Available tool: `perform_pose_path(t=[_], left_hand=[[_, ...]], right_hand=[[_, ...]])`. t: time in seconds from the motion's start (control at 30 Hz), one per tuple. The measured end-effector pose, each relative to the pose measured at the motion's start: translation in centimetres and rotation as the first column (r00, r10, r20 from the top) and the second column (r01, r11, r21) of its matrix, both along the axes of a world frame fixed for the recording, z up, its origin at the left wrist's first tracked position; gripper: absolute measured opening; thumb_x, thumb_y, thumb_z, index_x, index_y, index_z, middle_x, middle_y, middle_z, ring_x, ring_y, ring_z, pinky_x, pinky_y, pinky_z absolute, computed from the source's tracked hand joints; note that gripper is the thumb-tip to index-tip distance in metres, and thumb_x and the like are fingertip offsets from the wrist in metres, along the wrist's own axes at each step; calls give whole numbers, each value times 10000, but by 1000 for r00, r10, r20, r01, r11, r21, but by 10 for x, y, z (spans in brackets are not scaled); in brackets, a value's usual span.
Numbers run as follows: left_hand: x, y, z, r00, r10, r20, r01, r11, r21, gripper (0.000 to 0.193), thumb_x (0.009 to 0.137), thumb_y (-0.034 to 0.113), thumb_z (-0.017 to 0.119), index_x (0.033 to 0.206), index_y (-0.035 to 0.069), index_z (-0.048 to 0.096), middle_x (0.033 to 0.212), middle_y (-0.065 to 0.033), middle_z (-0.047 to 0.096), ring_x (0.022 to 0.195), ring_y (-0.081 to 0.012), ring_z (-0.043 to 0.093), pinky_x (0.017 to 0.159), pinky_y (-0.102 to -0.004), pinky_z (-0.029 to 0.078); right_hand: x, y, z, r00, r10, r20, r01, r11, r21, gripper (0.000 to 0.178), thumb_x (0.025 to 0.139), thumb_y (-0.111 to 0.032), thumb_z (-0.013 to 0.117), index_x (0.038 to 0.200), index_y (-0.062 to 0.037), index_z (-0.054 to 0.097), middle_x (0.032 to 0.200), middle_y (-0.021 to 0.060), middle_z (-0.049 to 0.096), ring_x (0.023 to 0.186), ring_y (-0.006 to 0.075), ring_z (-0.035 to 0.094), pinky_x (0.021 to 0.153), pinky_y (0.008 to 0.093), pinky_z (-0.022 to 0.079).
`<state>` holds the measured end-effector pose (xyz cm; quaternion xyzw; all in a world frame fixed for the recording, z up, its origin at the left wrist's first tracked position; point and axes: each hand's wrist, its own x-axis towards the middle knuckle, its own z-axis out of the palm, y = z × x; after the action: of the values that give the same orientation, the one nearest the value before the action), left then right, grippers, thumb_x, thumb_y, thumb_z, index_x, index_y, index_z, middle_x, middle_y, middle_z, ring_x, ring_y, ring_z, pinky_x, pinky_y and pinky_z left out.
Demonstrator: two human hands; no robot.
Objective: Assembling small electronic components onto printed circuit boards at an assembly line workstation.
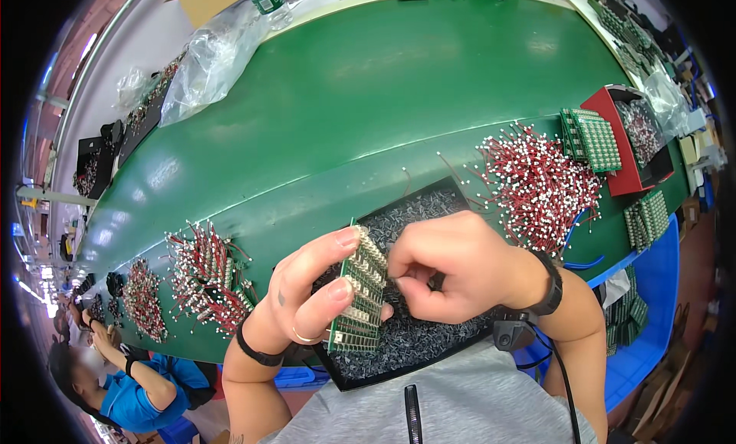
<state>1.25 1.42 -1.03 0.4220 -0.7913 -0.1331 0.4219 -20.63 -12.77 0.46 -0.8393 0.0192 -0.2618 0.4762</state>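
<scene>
Hands (291, 300) flank a thin green circuit panel (362, 294) rowed with pale components.

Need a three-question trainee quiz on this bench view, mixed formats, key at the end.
1. Which hand holds the green circuit board?
2. True or false: in the picture, the red box is to the right of the black tray.
3. What covers the inside of that tray?
A) plastic bags
B) small grey pieces
C) white-tipped red wires

Key:
1. The left hand.
2. True.
3. B, small grey pieces.
</scene>
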Motion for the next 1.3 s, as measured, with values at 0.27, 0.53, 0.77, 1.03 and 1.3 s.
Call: perform_pose_path(t=[0.27, 0.53, 0.77, 1.03, 1.3], left_hand=[[-1, 5, -9, 998, -4, -57, 6, 999, 47, 575, 874, 143, 704, 1385, 107, 443, 1336, -302, 520, 1049, -436, 683, 845, -513, 624], [-3, 8, -18, 993, -12, -116, 23, 995, 97, 521, 969, 252, 573, 1450, 114, 430, 1357, -311, 518, 1073, -423, 675, 842, -513, 630], [-6, 0, -15, 991, -79, -105, 85, 994, 63, 677, 790, 168, 824, 1370, 130, 480, 1348, -291, 530, 1042, -419, 692, 808, -460, 630], [-8, -4, -11, 991, -116, -71, 119, 992, 33, 708, 757, 138, 884, 1348, 123, 495, 1356, -287, 523, 1035, -414, 697, 785, -445, 635], [-10, -5, -7, 983, -134, -127, 149, 982, 118, 569, 870, 151, 694, 1393, 89, 481, 1292, -314, 570, 975, -390, 713, 812, -436, 621]], right_hand=[[2, 1, 0, 1000, 3, 13, -3, 1000, 16, 128, 814, -33, 757, 859, -32, 637, 753, 38, 652, 595, 119, 679, 528, 244, 559], [2, 2, 2, 999, -35, 40, 33, 998, 50, 122, 824, -41, 762, 857, -36, 644, 737, 37, 656, 586, 121, 680, 511, 241, 548], [3, 4, 1, 993, -77, 89, 72, 996, 58, 121, 819, -31, 735, 841, -46, 617, 682, 19, 618, 560, 103, 657, 474, 258, 507], [2, 3, 1, 986, -78, 146, 62, 992, 111, 119, 827, -18, 729, 864, -34, 616, 677, 14, 618, 545, 88, 648, 466, 243, 510], [1, 5, 1, 975, -132, 179, 105, 983, 154, 114, 837, -17, 727, 870, -23, 618, 690, 22, 635, 556, 83, 667, 466, 226, 522]])
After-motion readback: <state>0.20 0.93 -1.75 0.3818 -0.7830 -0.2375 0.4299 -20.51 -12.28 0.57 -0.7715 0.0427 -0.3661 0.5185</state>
